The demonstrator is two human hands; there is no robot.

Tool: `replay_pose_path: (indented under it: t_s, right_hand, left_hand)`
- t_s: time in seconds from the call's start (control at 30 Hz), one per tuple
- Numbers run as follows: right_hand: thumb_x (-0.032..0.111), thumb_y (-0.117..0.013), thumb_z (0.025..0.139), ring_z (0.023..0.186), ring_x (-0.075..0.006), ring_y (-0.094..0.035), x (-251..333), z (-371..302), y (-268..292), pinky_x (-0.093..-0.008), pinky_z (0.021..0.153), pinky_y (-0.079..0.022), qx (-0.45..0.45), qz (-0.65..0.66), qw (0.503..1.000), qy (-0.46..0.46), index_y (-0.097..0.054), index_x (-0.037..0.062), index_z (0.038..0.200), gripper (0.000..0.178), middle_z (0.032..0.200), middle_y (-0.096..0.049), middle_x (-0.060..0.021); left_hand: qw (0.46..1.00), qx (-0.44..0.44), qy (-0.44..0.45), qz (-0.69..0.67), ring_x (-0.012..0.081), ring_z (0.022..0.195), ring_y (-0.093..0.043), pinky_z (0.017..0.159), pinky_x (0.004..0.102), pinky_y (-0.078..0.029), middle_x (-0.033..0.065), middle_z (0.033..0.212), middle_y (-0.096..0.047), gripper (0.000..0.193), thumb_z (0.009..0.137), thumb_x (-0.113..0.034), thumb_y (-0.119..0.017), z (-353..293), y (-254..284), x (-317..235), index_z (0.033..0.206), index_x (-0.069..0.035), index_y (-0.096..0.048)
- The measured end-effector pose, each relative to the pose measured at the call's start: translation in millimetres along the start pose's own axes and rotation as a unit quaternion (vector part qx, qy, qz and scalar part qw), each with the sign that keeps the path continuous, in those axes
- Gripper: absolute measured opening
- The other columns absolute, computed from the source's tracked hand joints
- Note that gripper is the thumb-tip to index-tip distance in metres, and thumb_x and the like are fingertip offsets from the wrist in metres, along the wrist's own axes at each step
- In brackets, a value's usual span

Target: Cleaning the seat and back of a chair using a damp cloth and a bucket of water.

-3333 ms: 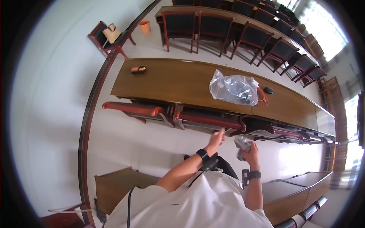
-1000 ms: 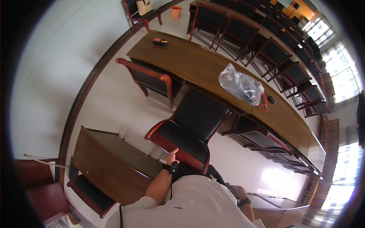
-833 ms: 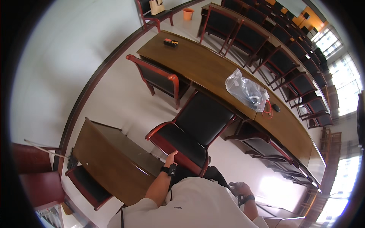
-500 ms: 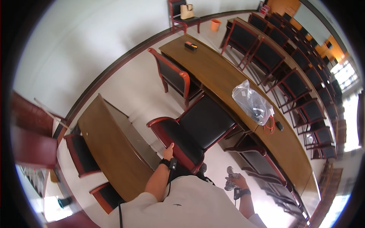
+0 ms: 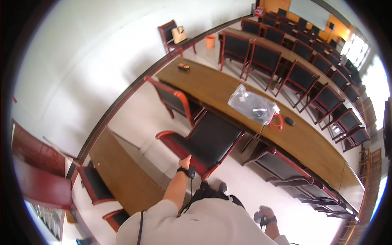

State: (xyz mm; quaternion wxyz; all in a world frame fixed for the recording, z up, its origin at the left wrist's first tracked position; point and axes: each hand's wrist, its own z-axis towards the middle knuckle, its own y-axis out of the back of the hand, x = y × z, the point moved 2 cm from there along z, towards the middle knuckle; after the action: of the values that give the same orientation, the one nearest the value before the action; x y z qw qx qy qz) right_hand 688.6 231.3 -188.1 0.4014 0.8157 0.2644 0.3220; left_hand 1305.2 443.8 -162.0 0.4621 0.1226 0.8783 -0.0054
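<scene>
My left hand [image 5: 185, 162] is closed on the top edge of the red wooden backrest of a chair with a black seat [image 5: 214, 136]. The chair stands at the near side of a long brown table [image 5: 212, 87], its seat front close to the table edge. Low on the right, my right hand [image 5: 266, 213] is curled around a crumpled grey cloth [image 5: 257, 217], partly hidden by the fingers. Black straps circle both wrists, with thin cables running from them.
A clear plastic bag [image 5: 253, 105] with a red cord, a dark computer mouse [image 5: 289, 121] and a small black-and-orange box [image 5: 184, 67] lie on the table. Neighbouring chairs [image 5: 173, 100] line it. Behind me on the left is another brown table [image 5: 122, 169]. An orange bin [image 5: 210, 41] stands by the wall.
My view has tilted up toward the room's far end. My left arm reaches further forward, its hand still on the chair. My right hand keeps the cloth, which shows less now.
</scene>
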Motion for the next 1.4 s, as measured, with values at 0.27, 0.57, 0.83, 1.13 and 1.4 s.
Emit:
replay_pose_path:
  t_s: [0.27, 0.57, 0.83, 1.13, 1.4]
  right_hand:
    - [0.029, -0.068, 0.08, 0.089, -0.0196, -0.067, 12, -84, -118, -0.0315, 0.077, -0.054, 0.022, 0.483, 0.861, -0.16, -0.063, 0.0075, 0.116, 0.042, 0.096, -0.071, -0.0079]
    - [0.024, -0.067, 0.076, 0.092, -0.0289, -0.067, 132, -46, -37, -0.0391, 0.076, -0.053, 0.032, 0.061, 0.996, 0.052, -0.068, 0.0168, 0.106, 0.031, 0.1, -0.07, -0.0078]
    - [0.029, -0.066, 0.078, 0.095, -0.0215, -0.066, 75, 15, -10, -0.0324, 0.083, -0.053, 0.053, 0.425, 0.904, -0.024, -0.072, 0.0118, 0.098, 0.027, 0.101, -0.071, -0.0108]
    - [0.025, -0.073, 0.075, 0.084, -0.0262, -0.069, 144, 138, 108, -0.0363, 0.071, -0.053, 0.089, 0.39, 0.908, -0.124, -0.065, -0.0028, 0.106, 0.042, 0.09, -0.071, -0.0166]
    - [0.024, -0.078, 0.072, 0.09, -0.0231, -0.068, 153, 244, 107, -0.0351, 0.083, -0.051, 0.094, 0.168, 0.979, -0.066, -0.069, 0.0026, 0.107, 0.042, 0.097, -0.072, -0.0123]
  left_hand:
    - [0.978, -0.039, 0.164, 0.127, 0.0325, 0.115, -0.058, 0.096, 0.0376, -0.046, 0.0257, 0.127, -0.059, 0.099, 0.07, -0.06, -0.079, 7, 51, 46, 0.127, 0.015, -0.05]
    - [0.971, 0.087, 0.197, 0.102, 0.0192, 0.052, -0.057, 0.049, 0.0363, -0.044, 0.0084, 0.07, -0.063, 0.069, 0.076, -0.061, -0.073, 0, 99, 75, 0.102, 0.003, -0.065]
    - [0.977, 0.023, 0.209, 0.037, 0.0261, 0.099, -0.063, 0.086, 0.0365, -0.05, 0.0196, 0.12, -0.063, 0.081, 0.074, -0.045, -0.081, -48, 111, 55, 0.125, 0.012, -0.055]
    - [0.991, -0.071, 0.084, -0.077, 0.0228, 0.086, -0.069, 0.076, 0.0366, -0.054, 0.0149, 0.1, -0.071, 0.049, 0.076, -0.024, -0.082, -62, 167, 68, 0.107, 0.01, -0.066]
    - [0.939, -0.19, 0.064, 0.279, 0.0408, 0.109, -0.06, 0.088, 0.0455, -0.049, 0.0254, 0.124, -0.057, 0.069, 0.073, -0.038, -0.082, -106, 167, 29, 0.123, 0.003, -0.056]
